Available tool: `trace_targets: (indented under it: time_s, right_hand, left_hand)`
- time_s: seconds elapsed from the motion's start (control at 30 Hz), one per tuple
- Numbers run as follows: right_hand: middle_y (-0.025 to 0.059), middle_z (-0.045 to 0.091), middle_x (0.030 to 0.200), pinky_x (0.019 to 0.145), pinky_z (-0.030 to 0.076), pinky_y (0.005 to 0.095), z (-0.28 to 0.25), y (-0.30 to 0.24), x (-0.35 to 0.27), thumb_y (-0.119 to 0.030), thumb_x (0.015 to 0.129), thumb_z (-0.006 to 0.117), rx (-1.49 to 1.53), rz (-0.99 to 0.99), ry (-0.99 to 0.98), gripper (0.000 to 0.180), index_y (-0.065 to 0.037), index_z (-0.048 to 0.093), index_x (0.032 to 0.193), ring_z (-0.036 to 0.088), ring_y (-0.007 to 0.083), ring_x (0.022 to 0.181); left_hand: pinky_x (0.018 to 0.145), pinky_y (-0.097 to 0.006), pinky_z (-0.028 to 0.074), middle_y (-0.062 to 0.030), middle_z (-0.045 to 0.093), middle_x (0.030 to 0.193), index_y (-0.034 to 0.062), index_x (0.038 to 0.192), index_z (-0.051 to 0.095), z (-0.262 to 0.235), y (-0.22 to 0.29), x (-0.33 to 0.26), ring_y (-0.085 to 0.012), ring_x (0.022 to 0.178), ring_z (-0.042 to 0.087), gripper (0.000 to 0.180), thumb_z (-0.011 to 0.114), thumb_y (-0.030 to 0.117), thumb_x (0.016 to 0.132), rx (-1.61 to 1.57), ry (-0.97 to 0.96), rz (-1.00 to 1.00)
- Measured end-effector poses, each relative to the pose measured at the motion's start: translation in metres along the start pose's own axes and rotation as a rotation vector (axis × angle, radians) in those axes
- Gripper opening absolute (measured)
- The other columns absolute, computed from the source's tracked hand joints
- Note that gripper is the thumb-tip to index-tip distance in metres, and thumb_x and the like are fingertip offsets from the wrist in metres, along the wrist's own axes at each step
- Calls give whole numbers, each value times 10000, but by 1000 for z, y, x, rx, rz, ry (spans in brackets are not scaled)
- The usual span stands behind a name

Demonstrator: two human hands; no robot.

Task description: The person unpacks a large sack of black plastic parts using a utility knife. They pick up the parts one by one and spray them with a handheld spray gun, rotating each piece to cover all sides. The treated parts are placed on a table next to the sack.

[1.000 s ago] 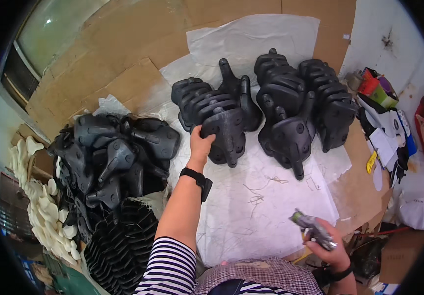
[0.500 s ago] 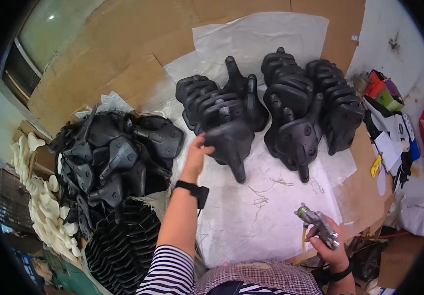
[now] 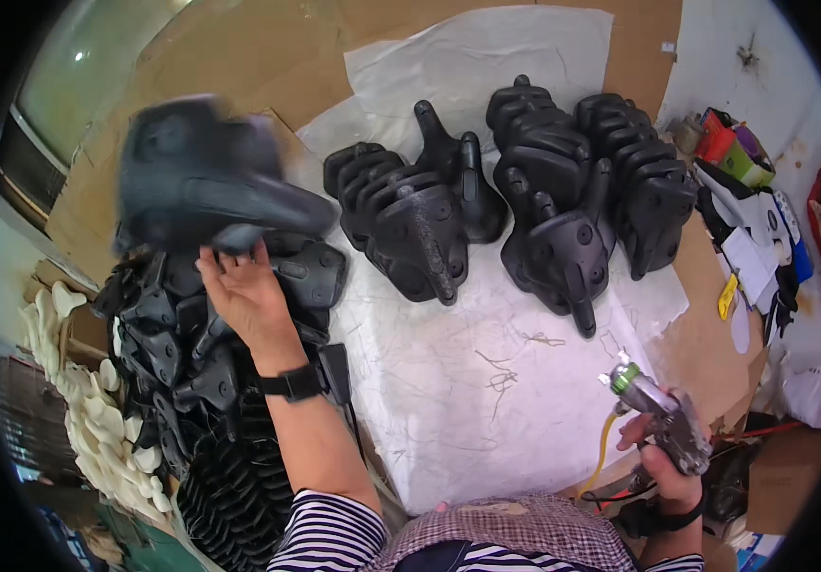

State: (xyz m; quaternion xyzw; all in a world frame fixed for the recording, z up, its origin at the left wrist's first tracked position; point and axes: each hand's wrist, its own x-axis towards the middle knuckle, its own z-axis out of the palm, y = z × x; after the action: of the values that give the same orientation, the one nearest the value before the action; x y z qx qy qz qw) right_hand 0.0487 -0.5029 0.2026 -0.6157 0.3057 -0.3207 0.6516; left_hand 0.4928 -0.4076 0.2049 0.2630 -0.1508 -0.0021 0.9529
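A black moulded piece with a thick stem, blurred by motion, hangs over the heap of similar black pieces at the left. Just below its lower edge is my left hand, palm toward me and fingers spread; the fingertips meet or lie just behind the piece, and no thumb wraps over it. On the right, my right hand is wrapped round a metal spray gun with a green ring and a yellow hose. Nested black pieces stand in a row across the white-covered table.
More nested black pieces fill the table's far right. Cream-coloured shapes are piled along the left edge. Papers and a yellow tool lie at the right, near a cardboard box. Loose strings rest on the white sheet.
The front black piece has left the middle row and is now above the left heap. My left hand swung left with it. The spray gun has shifted slightly right and up.
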Motion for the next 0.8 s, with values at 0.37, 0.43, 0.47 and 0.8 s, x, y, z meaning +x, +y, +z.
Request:
trace_targets:
  time_s: [0.37,0.43,0.47,0.8]
  right_hand:
    - [74,638,886,734,497,278,-5,50,10,-42,769,696,-141,289,-242,553,22,460,1265,613,134,799]
    - [106,629,897,733,504,297,-2,39,16,-54,774,685,-24,143,-159,574,23,432,1283,616,167,801]
    - [121,625,903,732,507,307,1,30,18,-59,776,679,36,78,-111,585,23,418,1293,618,184,802]
    - [83,636,867,745,498,290,-1,36,17,-33,770,686,-129,218,-242,559,18,450,1274,612,146,807]
  left_hand:
    - [548,-253,440,-32,569,789,-1,1159,536,-67,-129,-19,-114,612,545,435,699,53,760,838,-216,-573]
    - [577,-238,463,-32,598,857,29,1011,578,-54,-100,3,-114,675,565,210,650,19,814,625,-178,-285]
    - [627,-251,476,-26,593,843,50,974,578,-47,-82,12,-132,727,573,106,592,49,869,281,-220,-217]
    - [515,-267,438,-61,611,781,-30,1087,588,-127,-172,-43,-139,583,560,373,683,27,731,1375,-299,-545]
